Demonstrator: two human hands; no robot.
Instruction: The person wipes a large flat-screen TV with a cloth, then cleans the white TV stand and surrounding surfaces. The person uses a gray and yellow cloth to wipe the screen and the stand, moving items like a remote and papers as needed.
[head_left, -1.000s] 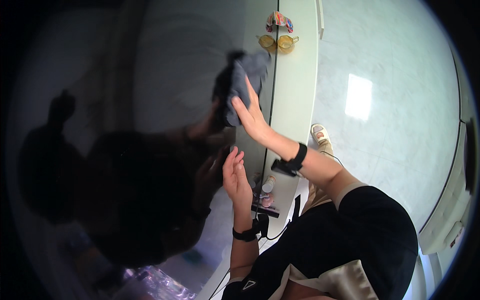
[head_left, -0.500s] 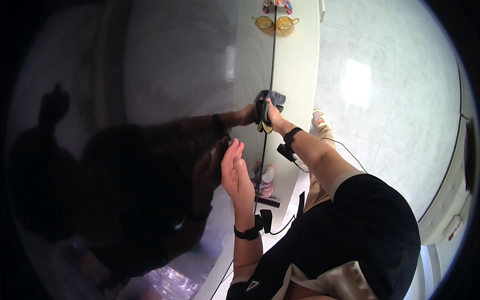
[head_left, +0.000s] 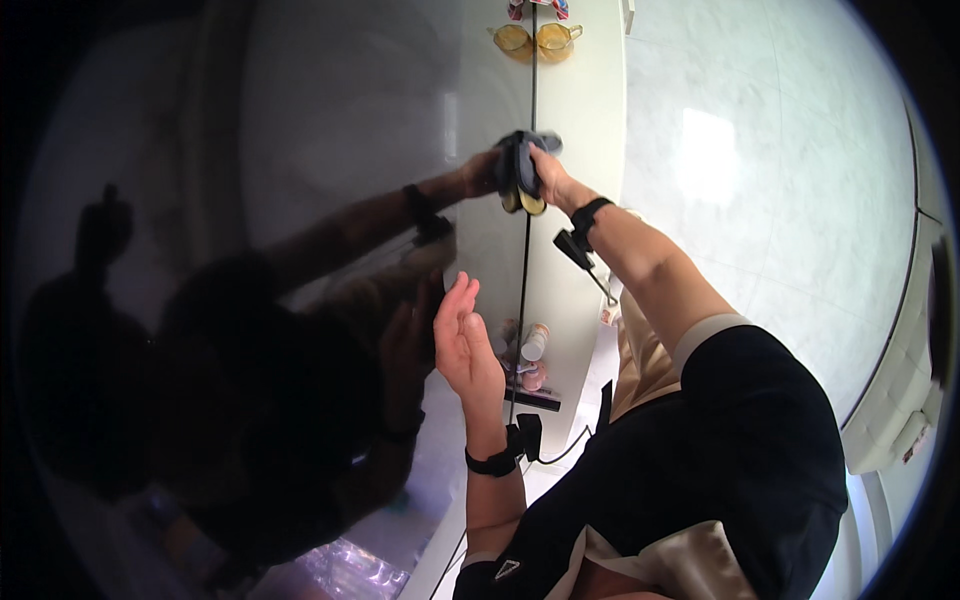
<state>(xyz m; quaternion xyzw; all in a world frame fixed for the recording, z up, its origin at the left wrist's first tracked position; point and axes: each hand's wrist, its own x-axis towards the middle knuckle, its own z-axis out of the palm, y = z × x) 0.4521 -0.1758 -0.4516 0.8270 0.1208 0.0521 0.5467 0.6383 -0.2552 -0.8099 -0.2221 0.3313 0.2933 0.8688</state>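
My right hand (head_left: 547, 172), reaching forward, grips a bunched dark grey cloth (head_left: 522, 160) with a yellowish part at its lower end. The cloth is against or very close to the lower edge of a large glossy black screen (head_left: 330, 130), which mirrors hand and cloth; exact contact cannot be made out. My left hand (head_left: 463, 335) is raised beside the screen, fingers stretched out and nothing in it. Whether its far side touches the surface is hidden. A black strap with a small box sits on each wrist.
Along the screen runs a narrow white cabinet top (head_left: 585, 110). An amber glass cup (head_left: 553, 42) stands at its far end. Nearer lie a white bottle (head_left: 535, 343), a small pink item (head_left: 535, 377) and a black bar (head_left: 535, 400). Pale tiled floor (head_left: 740, 240) is on the right.
My right hand has moved farther forward along the screen's edge with the grey cloth. My left hand has stayed in nearly the same place, fingers still stretched. The view has shifted slightly.
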